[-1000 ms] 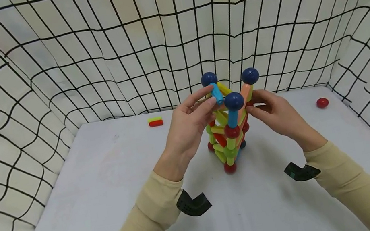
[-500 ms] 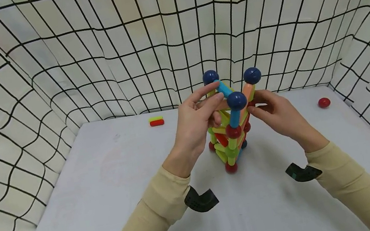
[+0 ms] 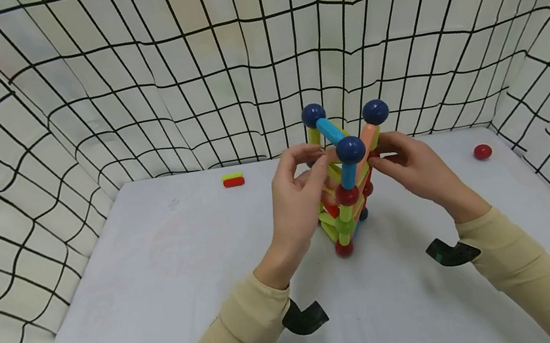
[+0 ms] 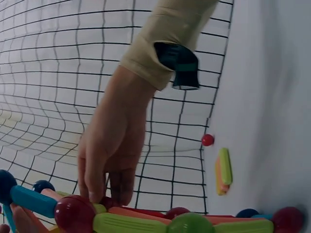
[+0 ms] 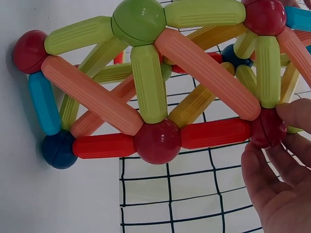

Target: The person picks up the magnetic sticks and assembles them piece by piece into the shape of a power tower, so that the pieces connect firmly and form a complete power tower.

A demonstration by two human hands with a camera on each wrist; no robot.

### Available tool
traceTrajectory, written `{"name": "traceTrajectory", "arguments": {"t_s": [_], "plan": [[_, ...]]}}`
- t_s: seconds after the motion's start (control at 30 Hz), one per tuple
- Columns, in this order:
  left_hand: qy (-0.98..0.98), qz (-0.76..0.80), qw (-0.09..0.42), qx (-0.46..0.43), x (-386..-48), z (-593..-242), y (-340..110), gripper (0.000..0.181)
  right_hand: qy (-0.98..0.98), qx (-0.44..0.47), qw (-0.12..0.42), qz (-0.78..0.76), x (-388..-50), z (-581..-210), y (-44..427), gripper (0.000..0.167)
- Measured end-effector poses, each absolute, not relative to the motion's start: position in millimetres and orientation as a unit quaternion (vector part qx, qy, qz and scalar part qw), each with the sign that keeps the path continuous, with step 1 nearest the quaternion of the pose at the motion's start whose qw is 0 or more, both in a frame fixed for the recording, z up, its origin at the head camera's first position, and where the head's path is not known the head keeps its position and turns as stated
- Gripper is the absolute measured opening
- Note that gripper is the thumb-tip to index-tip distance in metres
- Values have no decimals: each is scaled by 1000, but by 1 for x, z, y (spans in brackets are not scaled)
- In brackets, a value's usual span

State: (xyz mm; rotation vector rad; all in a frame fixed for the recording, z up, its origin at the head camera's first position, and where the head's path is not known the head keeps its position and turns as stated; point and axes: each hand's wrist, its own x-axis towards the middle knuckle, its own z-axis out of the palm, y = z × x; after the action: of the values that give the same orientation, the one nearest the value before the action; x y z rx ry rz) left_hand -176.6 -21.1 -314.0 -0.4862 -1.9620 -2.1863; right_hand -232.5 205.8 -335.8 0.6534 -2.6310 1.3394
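Observation:
A magnetic stick-and-ball tower [image 3: 343, 212] of colourful rods stands upright on the table. Three dark blue balls crown it, and a blue rod [image 3: 331, 130] runs between the left one [image 3: 313, 115] and the front one [image 3: 350, 150]. My left hand [image 3: 294, 195] has its bent fingers and thumb at the tower's upper left, gripping a part mostly hidden by the fingers. On the opposite side, my right hand [image 3: 417, 175] pinches a red ball [image 5: 267, 128] at the tower's upper right. The right wrist view shows this pinch and the triangular rod frame.
A yellow-green rod [image 3: 232, 175] and a red rod [image 3: 234, 182] lie together at the back left. One loose red ball [image 3: 482, 152] is at the back right. Loose green [image 4: 225, 165] and orange [image 4: 219, 178] rods show in the left wrist view. Black netting [image 3: 173, 85] surrounds the table.
My left hand has placed the blue rod between two top balls, let go of it and moved down to the tower's upper left side. The right hand has kept its pinch.

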Motion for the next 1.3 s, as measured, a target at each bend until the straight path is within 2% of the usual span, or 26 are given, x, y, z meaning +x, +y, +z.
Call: {"name": "traceTrajectory", "arguments": {"t_s": [0.27, 0.6, 0.83, 1.0, 1.13, 1.3], "plan": [[-805, -530, 163, -210, -167, -339, -8, 45, -870, 228, 61, 432, -236, -334, 210, 42], [-793, -550, 185, -184, -188, -344, -20, 38, -883, 175, 44, 433, -225, -334, 217, 45], [-776, -595, 161, -135, -220, -345, -38, 31, -875, 217, 52, 429, -211, -334, 215, 38], [-758, -623, 125, -146, -238, -346, -48, 31, -868, 254, 62, 422, -206, -333, 212, 32], [-730, -661, 99, -144, -252, -352, -60, 30, -871, 224, 73, 431, -211, -330, 213, 31], [-728, -676, 90, -76, -283, -368, -88, 30, -873, 153, 84, 456, -224, -327, 214, 41]]}}
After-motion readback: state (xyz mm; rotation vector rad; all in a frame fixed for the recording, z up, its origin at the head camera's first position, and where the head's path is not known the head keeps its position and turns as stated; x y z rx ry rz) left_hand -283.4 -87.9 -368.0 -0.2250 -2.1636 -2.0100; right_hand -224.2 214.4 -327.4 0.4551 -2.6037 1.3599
